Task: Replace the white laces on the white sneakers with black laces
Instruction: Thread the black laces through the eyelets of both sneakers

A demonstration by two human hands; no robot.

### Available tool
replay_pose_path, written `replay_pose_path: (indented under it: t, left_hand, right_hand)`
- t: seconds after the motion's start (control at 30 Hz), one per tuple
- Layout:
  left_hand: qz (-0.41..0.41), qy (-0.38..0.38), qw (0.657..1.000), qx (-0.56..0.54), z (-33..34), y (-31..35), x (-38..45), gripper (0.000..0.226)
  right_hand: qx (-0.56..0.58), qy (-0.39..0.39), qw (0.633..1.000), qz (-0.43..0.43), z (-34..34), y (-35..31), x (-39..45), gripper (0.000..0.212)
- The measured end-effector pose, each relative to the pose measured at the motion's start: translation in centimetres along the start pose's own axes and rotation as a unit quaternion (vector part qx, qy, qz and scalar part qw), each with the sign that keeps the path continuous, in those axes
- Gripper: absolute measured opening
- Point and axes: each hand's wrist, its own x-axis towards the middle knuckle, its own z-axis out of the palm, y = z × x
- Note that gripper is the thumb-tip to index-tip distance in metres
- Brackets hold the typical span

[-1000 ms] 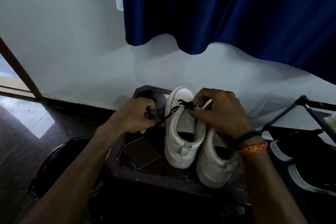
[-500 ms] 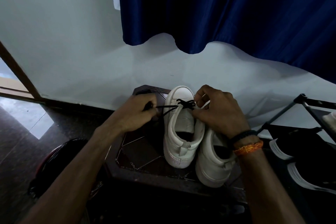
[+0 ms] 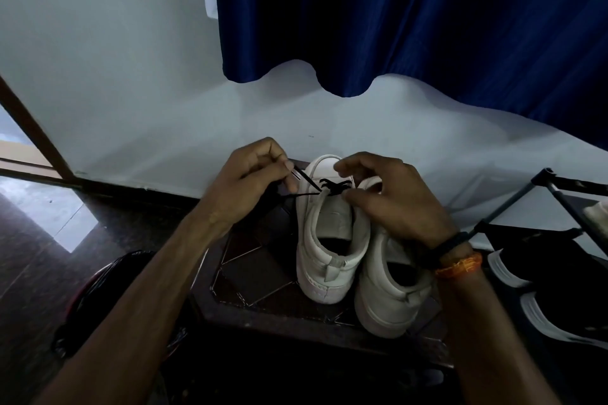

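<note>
Left hand point(image 3: 253, 181) pinching black lace point(image 3: 307, 182), right hand point(image 3: 391, 197) seemingly steadying white sneaker point(image 3: 329, 233)

1. A dark low table point(image 3: 250, 276) with a pale geometric line pattern on its top stands against the white wall
2. Two white sneakers point(image 3: 329, 240) stand on it side by side and touching, heels toward the near edge, toes toward the far edge
3. The left sneaker stands mid-top; the right sneaker point(image 3: 388, 299) stands by the right edge, its heel closer to the near edge
</note>
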Motion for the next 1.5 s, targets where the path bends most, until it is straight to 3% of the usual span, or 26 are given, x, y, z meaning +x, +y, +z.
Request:
replay_pose_path:
  t: [0.23,0.4,0.63,0.83,1.03,1.17,1.27,1.37,1.5]
  left_hand:
    - [0.061,-0.071,0.993,-0.070,2.3,1.2,0.1,0.009]
    - [0.046,-0.063,0.994,-0.081,1.8,1.1,0.0,0.012]
    - [0.008,-0.009,0.995,-0.100,0.4,0.8,0.2,0.018]
    - [0.002,-0.013,0.979,-0.203,-0.4,0.9,0.6,0.028]
    - [-0.015,-0.015,0.982,-0.187,0.8,0.5,0.6,0.028]
    - [0.034,0.043,0.998,-0.005,1.7,0.2,1.0,0.013]
    - [0.078,0.029,0.992,0.096,3.2,0.7,0.9,0.040]
    - [0.108,-0.023,0.990,0.084,5.0,1.4,1.1,0.057]
    - [0.150,-0.072,0.985,0.044,5.9,2.2,1.2,0.019]
  right_hand:
    - [0.100,-0.001,0.988,-0.114,1.1,-2.1,-0.1,0.030]
    - [0.248,0.085,0.964,-0.041,-0.1,-1.2,0.0,0.012]
    - [0.355,0.175,0.915,0.076,-3.9,1.5,-0.4,0.018]
    - [0.396,0.240,0.879,0.112,-5.1,3.5,-0.5,0.019]
    - [0.368,0.173,0.908,0.102,-4.9,3.4,-0.4,0.018]
    - [0.379,0.120,0.914,0.077,-5.3,2.3,-0.7,0.019]
    - [0.352,0.050,0.934,0.006,-5.5,1.0,-1.2,0.020]
    - [0.309,-0.008,0.949,-0.063,-4.8,-0.4,-1.4,0.019]
    - [0.280,-0.016,0.955,-0.102,-4.2,-0.8,-1.5,0.015]
